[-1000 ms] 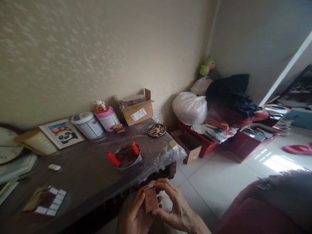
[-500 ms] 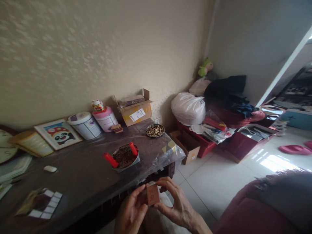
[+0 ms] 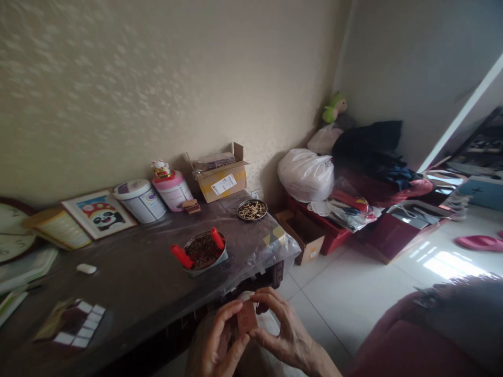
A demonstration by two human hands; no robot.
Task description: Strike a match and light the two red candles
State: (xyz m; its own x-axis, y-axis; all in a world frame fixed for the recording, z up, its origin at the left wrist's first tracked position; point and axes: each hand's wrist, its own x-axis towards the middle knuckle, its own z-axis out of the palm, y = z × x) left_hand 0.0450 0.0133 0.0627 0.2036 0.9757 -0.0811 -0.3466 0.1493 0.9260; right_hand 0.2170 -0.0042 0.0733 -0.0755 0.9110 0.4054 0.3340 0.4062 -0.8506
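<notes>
A small reddish-brown matchbox with faint markings is held between my two hands, low in front of me, above my lap. My left hand grips its left side, with the thumb at the lower corner and the fingers at the upper one. On the opposite side my right hand pinches it between thumb and fingertips. Beyond the hands, a round dish filled with small dark brown bits stands on the table, two red pieces at its rim. A round metal plate of matchsticks lies farther back.
The dark table under clear plastic carries a cardboard box, two tubs, a framed panda picture, a clock and stacked small brown boxes. Bags and boxes crowd the floor to the right, near a dark red seat.
My left thumb and fingers have closed in on the matchbox's left side, and the box has tilted slightly. The view has shifted a little to the left.
</notes>
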